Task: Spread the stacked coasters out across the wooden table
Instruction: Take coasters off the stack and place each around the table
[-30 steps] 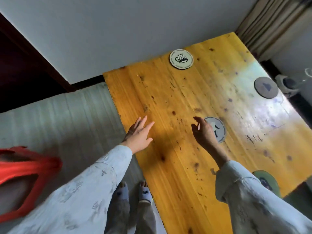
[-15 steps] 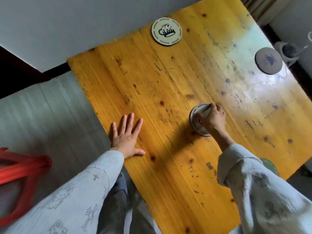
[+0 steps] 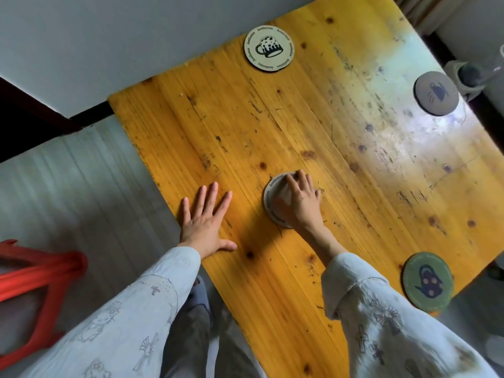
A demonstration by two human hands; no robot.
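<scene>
Glossy knotty wooden table (image 3: pixel 341 132)

White coaster (image 3: pixel 269 49) at the table's far edge: a ring of small dark lettering around a drawn mug, one word repeated, apparently "Aesthetics", though the letters are too small to be sure. Coaster under the right hand (image 3: pixel 274 199): rim lettering present, unreadable. Green coaster (image 3: pixel 427 281) at the near right edge: faint rim lettering, unreadable. Grey coaster (image 3: pixel 436 93): a pictogram only, no text legible.
</scene>
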